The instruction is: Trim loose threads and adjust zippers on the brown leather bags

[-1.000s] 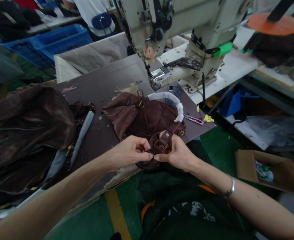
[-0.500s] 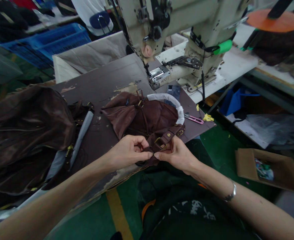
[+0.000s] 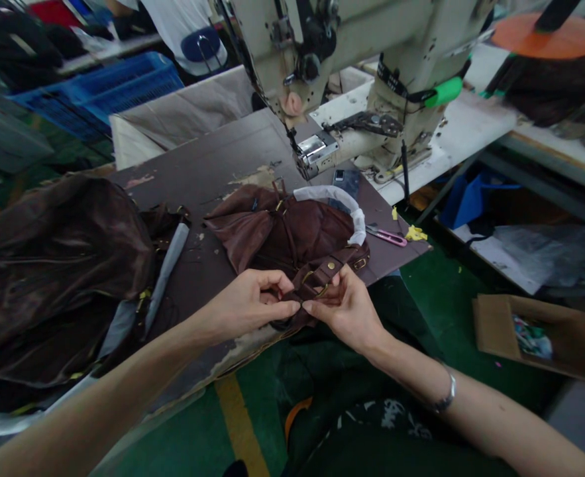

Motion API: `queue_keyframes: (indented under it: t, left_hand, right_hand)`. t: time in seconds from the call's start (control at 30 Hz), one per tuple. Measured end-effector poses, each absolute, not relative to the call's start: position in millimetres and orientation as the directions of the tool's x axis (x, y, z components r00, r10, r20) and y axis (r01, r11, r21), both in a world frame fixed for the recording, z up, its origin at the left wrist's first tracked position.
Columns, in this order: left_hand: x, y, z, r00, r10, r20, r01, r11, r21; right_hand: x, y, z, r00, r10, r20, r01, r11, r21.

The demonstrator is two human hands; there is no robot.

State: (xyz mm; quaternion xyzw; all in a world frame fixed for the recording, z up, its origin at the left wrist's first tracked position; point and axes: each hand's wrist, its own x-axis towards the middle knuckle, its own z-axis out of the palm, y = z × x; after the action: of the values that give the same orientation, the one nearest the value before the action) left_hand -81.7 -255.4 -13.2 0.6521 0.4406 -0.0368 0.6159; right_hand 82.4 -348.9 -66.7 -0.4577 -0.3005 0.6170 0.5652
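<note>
A brown leather handbag (image 3: 317, 225) lies at the table's front edge, its handle (image 3: 339, 194) wrapped in white. Both hands pinch the bag's brown strap (image 3: 329, 265), which carries a brass stud and a buckle ring. My left hand (image 3: 255, 299) is closed on the strap's near end, thumb and forefinger together. Close against it, my right hand (image 3: 346, 306) pinches the same piece beside the ring, thumb tips nearly touching. The exact spot under the fingertips is hidden. Right of the bag lie pink-handled snips (image 3: 389, 237).
Behind the bag stands a sewing machine (image 3: 317, 149). More brown bags (image 3: 58, 252) are piled at the left. Yellow scraps (image 3: 415, 233) lie at the table's right corner. A cardboard box (image 3: 540, 338) sits on the floor, and blue crates (image 3: 123, 86) stand behind.
My right hand and forearm have shifted slightly left, and the strap with its ring has tilted a little. Both hands keep their pinch. The whole view has moved slightly.
</note>
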Motion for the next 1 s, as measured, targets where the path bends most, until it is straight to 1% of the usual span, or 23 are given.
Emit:
queue_keyframes:
  t: [0.07, 0.2, 0.47, 0.57, 0.73, 0.83, 1.0]
  left_hand:
    - [-81.1, -252.6, -10.6, 0.616, 0.510, -0.600, 0.620, 0.155, 0.769]
    - [-78.6, -248.3, -10.5, 0.617, 0.516, -0.594, 0.631, 0.128, 0.765]
    - [-75.5, -242.4, -16.2, 0.666, 0.444, -0.600, 0.653, 0.043, 0.756]
    - [-75.4, -243.3, -19.2, 0.658, 0.477, -0.583, 0.667, -0.009, 0.745]
    - [-75.3, -249.5, -20.7, 0.642, 0.580, -0.501, 0.676, -0.119, 0.727]
    - [-75.2, -251.3, -18.1, 0.634, 0.599, -0.489, 0.668, -0.106, 0.736]
    - [-76.5, -249.2, -15.6, 0.641, 0.538, -0.547, 0.617, 0.063, 0.784]
  right_hand:
    - [83.2, -349.3, -65.9, 0.068, 0.975, -0.211, -0.365, -0.172, -0.915]
    - [84.9, -349.6, -67.1, 0.075, 0.974, -0.215, -0.282, -0.186, -0.941]
    - [85.1, -349.4, -70.0, 0.073, 0.965, -0.251, -0.294, -0.220, -0.930]
    - [84.0, -348.2, -69.6, 0.072, 0.962, -0.263, -0.290, -0.232, -0.928]
    - [81.7, -346.0, -71.5, 0.112, 0.957, -0.266, -0.265, -0.229, -0.937]
    - [82.8, -345.0, -72.1, 0.109, 0.960, -0.258, -0.330, -0.210, -0.920]
    - [87.1, -344.9, -68.9, 0.003, 0.964, -0.265, -0.507, -0.227, -0.832]
